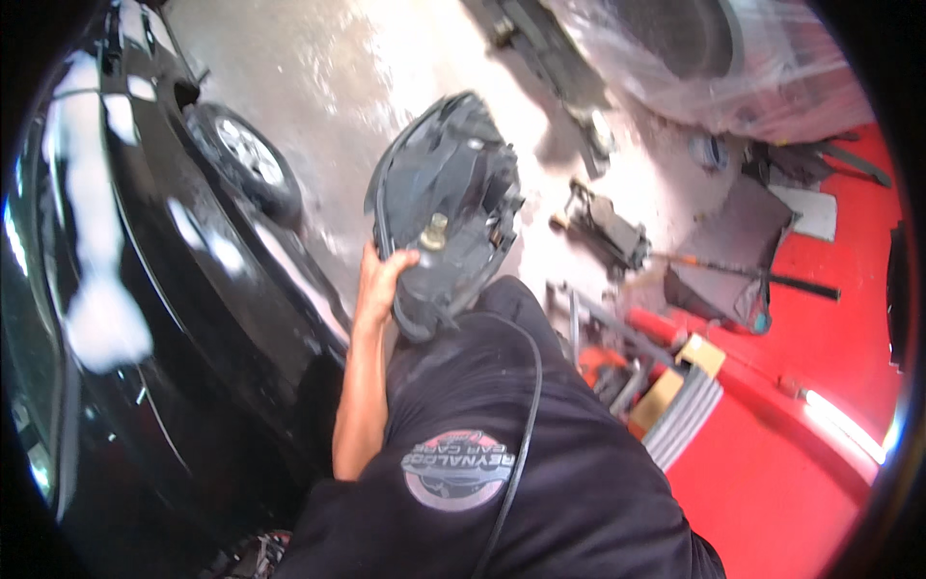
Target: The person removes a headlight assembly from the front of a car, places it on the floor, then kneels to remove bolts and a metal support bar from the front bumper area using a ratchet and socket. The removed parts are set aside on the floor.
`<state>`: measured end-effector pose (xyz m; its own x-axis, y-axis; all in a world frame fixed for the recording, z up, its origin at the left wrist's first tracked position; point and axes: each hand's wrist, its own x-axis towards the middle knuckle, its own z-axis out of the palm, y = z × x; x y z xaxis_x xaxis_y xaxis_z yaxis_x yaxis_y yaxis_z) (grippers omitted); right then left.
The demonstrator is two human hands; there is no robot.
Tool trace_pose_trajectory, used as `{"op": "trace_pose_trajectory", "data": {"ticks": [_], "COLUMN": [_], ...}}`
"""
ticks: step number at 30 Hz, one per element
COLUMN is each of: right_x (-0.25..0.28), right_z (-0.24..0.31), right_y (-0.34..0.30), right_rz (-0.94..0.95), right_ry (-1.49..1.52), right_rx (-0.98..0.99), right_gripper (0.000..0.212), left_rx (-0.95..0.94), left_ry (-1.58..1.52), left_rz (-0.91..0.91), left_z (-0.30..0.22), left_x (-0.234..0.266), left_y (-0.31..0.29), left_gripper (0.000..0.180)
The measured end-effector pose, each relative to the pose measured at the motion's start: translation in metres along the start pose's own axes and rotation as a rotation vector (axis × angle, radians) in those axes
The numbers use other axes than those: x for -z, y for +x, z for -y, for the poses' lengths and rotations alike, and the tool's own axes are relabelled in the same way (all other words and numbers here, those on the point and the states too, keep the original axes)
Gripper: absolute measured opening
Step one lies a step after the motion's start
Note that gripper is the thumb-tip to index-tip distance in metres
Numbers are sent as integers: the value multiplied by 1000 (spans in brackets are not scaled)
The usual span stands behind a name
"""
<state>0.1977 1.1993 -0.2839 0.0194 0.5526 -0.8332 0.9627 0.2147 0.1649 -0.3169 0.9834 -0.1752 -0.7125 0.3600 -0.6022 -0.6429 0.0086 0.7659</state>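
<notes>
My left hand (384, 275) grips the near left edge of a car headlight (439, 193), its thumb laid over the dark housing and the other fingers hidden behind it. The headlight's black plastic back faces up toward me. A yellowish bulb socket (434, 232) stands out from it just beyond my thumb. The lower end of the housing is close to my dark trousers. My right hand is out of the picture.
To the left stands a black car (174, 270) with whitish patches and a wheel (246, 154). A floor jack (608, 232) with a long handle lies to the right, near cardboard boxes (661, 400) and a lit tube lamp (844, 425). Plastic sheeting (781, 72) covers something at the upper right.
</notes>
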Motion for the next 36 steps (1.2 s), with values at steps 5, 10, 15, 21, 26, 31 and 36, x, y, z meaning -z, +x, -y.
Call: {"op": "trace_pose_trajectory", "data": {"ticks": [5, 10, 15, 21, 26, 31, 36], "right_x": [123, 256, 354, 528, 623, 684, 728], "right_z": [115, 281, 386, 566, 711, 864, 994], "right_y": [87, 130, 198, 187, 194, 209, 214], "right_rz": [-66, -137, -200, -95, -155, -260, -273], "right_ry": [-57, -93, -125, -169, -259, -339, -275], "right_rx": [86, 251, 245, 386, 494, 573, 559], "right_gripper": [91, 106, 111, 115, 122, 119, 120], "left_rx": [-22, -54, -16, 166, 257, 344, 431], "left_ry": [-130, -53, 13, -277, -559, -766, -808], "left_rz": [-97, -294, -444, -535, -618, -566, -616], "left_z": [-69, -130, -197, -218, -243, -272, -349], "left_x": [9, 54, 36, 62, 41, 57, 85], "left_y": [71, 137, 228, 312, 370, 465, 590], "left_gripper": [67, 57, 64, 59, 57, 60, 66]}}
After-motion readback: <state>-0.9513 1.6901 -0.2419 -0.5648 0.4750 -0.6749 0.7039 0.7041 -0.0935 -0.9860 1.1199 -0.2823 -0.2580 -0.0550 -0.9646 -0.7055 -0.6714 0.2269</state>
